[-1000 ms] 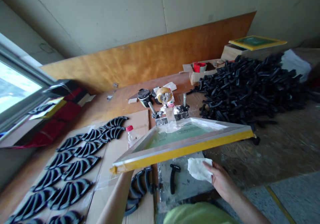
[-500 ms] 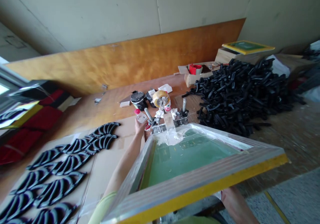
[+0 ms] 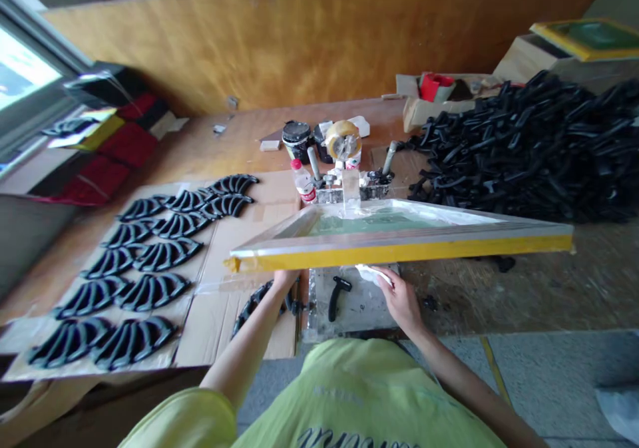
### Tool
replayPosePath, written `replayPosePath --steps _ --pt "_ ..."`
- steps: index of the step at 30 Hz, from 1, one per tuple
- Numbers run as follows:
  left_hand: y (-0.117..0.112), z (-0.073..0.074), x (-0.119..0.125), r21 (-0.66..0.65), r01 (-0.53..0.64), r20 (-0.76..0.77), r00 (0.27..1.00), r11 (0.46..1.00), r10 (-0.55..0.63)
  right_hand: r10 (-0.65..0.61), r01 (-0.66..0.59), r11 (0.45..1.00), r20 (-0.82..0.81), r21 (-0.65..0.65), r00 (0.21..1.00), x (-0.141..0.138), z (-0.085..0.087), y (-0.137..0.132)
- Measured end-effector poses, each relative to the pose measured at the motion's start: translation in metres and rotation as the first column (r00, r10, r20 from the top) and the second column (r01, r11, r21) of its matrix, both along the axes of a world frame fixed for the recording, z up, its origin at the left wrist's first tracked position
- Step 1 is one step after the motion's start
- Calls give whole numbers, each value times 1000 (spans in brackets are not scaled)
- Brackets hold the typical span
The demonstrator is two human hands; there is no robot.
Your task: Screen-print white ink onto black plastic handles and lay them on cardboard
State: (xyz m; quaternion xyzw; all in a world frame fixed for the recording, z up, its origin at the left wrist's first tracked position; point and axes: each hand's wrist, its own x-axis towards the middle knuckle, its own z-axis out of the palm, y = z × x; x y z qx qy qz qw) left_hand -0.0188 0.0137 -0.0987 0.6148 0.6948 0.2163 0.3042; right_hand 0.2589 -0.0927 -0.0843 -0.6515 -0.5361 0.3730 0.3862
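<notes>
White cloth [image 3: 371, 274] is pinched in my right grip [image 3: 400, 296]; between it and my left grip [image 3: 284, 279], whose hold behind the frame [image 3: 399, 252] I can't tell, the black piece [image 3: 334, 303] lies near-to-far on the plate [image 3: 367, 309].

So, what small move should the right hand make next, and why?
Probably lift the white cloth to the underside of the screen frame: the right hand holds it near the yellow edge, and the frame is raised above the plate, where one black part lies.
</notes>
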Motion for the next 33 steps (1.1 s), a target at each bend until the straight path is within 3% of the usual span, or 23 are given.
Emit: replayPosePath --steps 3,5,7,10,14,17,23,26,29,31,33 --pt "-78 2 26 -41 120 -147 981 992 -125 200 -228 962 178 151 963 -19 -6 10" --pt "-111 -2 46 -89 177 -291 936 980 -196 321 -398 881 295 254 900 -33 -14 17" --pt "-127 -7 61 -137 164 -397 895 977 -206 422 -554 776 404 303 812 -45 -27 21" --pt "-132 -13 72 -165 134 -473 858 977 -198 493 -676 686 511 269 704 -49 -49 18" --pt "-130 -16 72 -151 143 -502 841 978 -201 520 -710 663 536 239 666 -27 -65 5" --pt "-130 -17 71 -150 153 -512 833 977 -209 542 -733 640 541 229 643 -18 -63 6" --pt "-132 -18 71 -139 152 -514 833 978 -203 547 -761 610 577 222 607 -31 -54 18" --pt "-132 -18 72 -130 141 -510 839 981 -188 585 -783 586 559 210 587 -13 -50 10" --pt "-133 -19 72 -123 124 -509 844 985 -170 640 -759 623 433 191 634 20 -42 -2" --pt "-134 -20 72 -122 113 -514 843 986 -160 595 -642 750 261 160 760 45 -37 -1" --pt "-134 -23 72 -116 109 -514 844 987 -154 399 -400 912 34 86 917 71 -35 10"
